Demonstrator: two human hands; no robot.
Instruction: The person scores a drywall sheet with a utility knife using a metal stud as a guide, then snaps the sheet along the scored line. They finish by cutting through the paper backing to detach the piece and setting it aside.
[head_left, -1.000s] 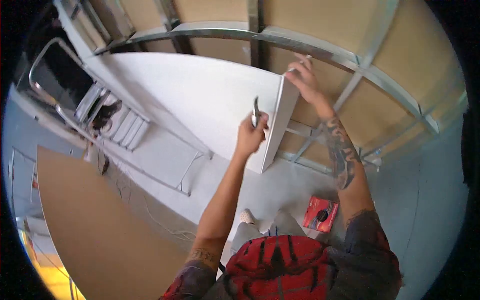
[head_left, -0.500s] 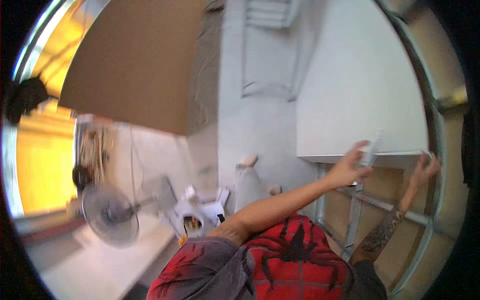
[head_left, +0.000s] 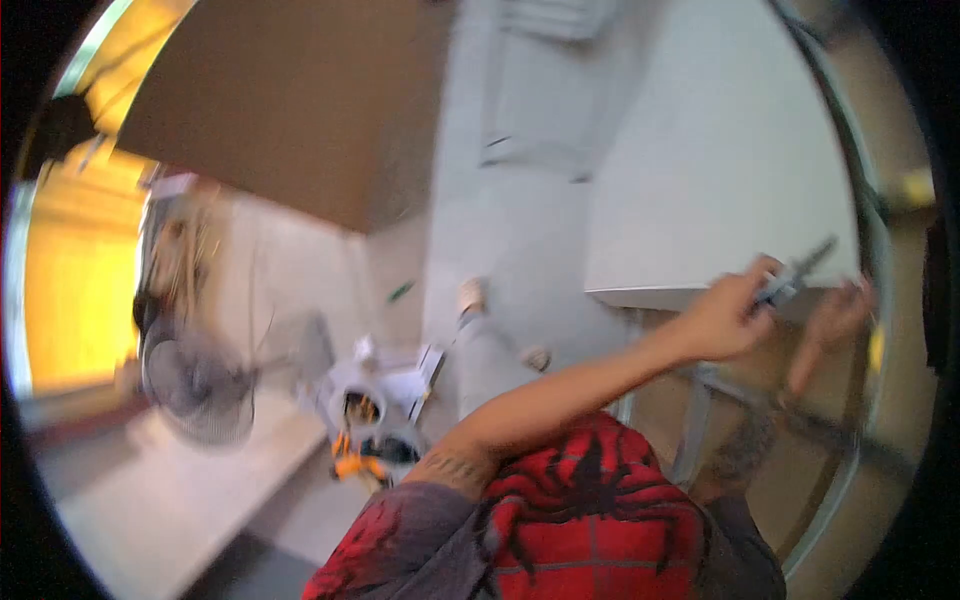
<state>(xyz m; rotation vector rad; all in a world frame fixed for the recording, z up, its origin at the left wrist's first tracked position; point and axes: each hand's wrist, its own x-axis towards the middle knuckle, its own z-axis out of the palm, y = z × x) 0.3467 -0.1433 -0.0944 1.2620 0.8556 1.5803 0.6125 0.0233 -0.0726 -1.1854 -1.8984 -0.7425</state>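
Observation:
My left hand (head_left: 735,315) is closed around a grey utility knife (head_left: 785,285), its narrow dark blade pointing up and to the right over the white board. The blade is blurred, so its details are unclear. Under that hand runs the near edge of a large white board (head_left: 720,170). Close by on the right, my right hand (head_left: 838,312) is at the board's near right corner. Motion smears its fingers, and whether they grip the edge cannot be made out.
Below the board is a metal frame (head_left: 697,425) with brown panels. A brown board (head_left: 270,110) stands at upper left. A fan (head_left: 200,385), a white stand (head_left: 400,375) and an orange tool (head_left: 358,465) are on the left. A metal rack (head_left: 540,150) lies ahead on the grey floor.
My left hand has moved right, closer to my right hand, and the knife has tilted further rightward. The whole view has shifted slightly, showing more of the orange tool.

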